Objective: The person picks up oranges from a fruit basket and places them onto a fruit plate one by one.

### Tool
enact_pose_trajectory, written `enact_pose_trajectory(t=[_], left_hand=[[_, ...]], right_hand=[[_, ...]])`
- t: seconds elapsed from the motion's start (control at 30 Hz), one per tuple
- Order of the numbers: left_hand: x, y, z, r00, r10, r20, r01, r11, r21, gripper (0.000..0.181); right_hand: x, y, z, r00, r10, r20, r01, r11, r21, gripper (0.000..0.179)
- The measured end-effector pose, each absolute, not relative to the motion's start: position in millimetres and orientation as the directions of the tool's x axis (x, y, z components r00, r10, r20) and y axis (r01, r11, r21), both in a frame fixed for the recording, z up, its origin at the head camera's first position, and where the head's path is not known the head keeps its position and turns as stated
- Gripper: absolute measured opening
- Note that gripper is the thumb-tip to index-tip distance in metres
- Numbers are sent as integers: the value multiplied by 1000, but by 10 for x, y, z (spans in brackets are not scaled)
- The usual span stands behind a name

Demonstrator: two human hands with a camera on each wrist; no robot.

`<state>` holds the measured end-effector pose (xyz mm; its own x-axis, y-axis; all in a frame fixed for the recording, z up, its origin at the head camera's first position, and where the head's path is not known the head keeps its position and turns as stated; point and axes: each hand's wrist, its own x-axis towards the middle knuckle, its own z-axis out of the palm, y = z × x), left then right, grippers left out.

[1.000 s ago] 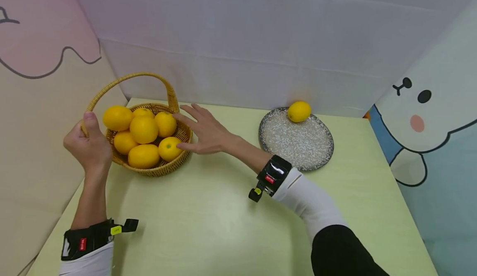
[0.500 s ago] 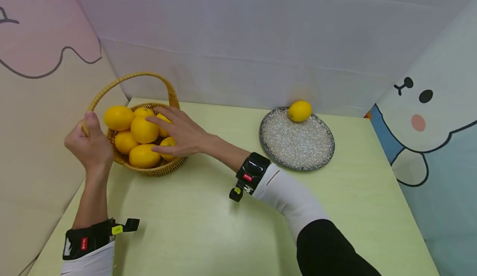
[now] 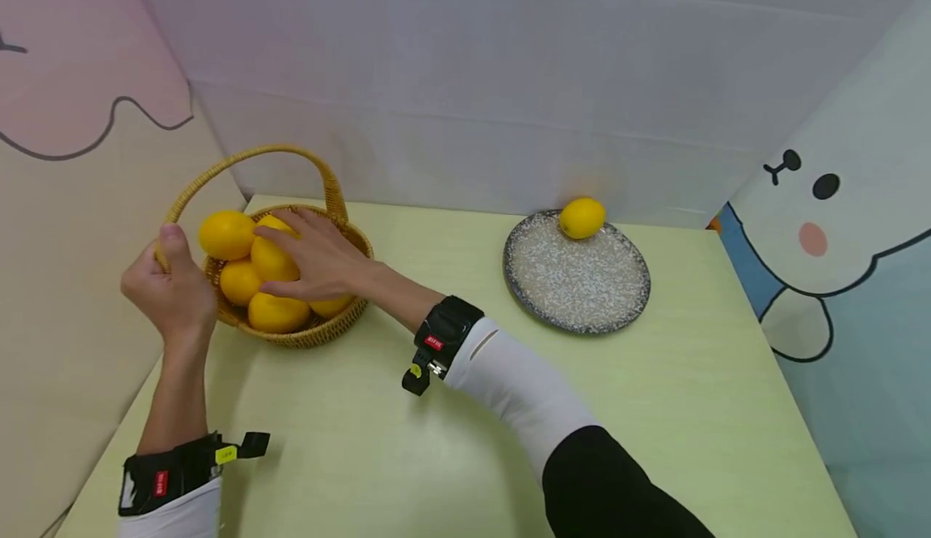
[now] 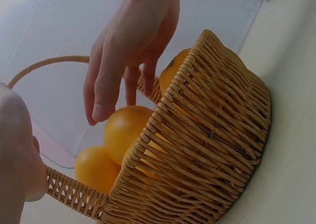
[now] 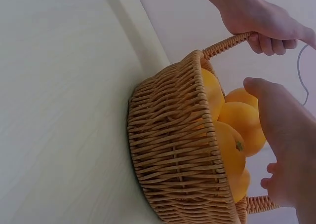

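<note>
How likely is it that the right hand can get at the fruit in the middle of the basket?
Likely yes: the right hand is spread over the basket, close around the middle fruit, and the handle, held by the left hand, doesn't seem to block it.

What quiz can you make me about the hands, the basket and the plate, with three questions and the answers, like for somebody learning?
1. True or false: the left hand grips the arched woven handle of the round golden wicker basket.
2. What lies on the round speckled grey plate?
3. The right hand is over: A) the plate, B) the basket, C) the white left sleeve?

Key: 1. True. 2. One oval yellow fruit. 3. B.
</note>
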<state>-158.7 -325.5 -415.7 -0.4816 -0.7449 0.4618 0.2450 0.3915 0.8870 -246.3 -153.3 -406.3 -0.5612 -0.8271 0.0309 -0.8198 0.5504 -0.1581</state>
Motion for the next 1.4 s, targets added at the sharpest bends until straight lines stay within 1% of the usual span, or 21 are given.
enact_pose_trajectory(t=[0.13, 0.27, 0.37, 0.57, 0.77, 1.0, 1.17, 1.4], left_hand=[[-1580, -3247, -4165, -477, -747, 463, 251, 389, 886, 59], [-1598, -3262, -4196, -471, -741, 479, 270, 396, 878, 58], [-1604, -3279, -4212, -472, -741, 478, 267, 397, 878, 59], [-1595, -3289, -4213, -462, -745, 481, 261, 404, 877, 60], [-1594, -3264, -4193, -465, -748, 474, 256, 398, 881, 60], [-1607, -3264, -4200, -457, -744, 487, 275, 402, 873, 60], [-1610, -3268, -4211, -452, -740, 498, 286, 409, 867, 60], [-1598, -3257, -4205, -453, -742, 495, 284, 406, 869, 59]], right_hand=[[-2471, -1595, -4099, -601, -798, -42, -780, 596, -190, 87], [-2490, -1618, -4138, -613, -788, -60, -769, 612, -186, 85], [-2504, -1623, -4161, -605, -794, -52, -773, 602, -198, 84], [-2500, -1652, -4181, -574, -818, -38, -783, 561, -269, 82], [-2489, -1670, -4183, -542, -840, 8, -816, 524, -243, 79], [-2498, -1686, -4175, -544, -839, 27, -820, 525, -227, 79], [-2493, -1697, -4174, -554, -832, 31, -811, 531, -248, 79], [-2488, -1698, -4188, -540, -838, 82, -818, 500, -285, 79]])
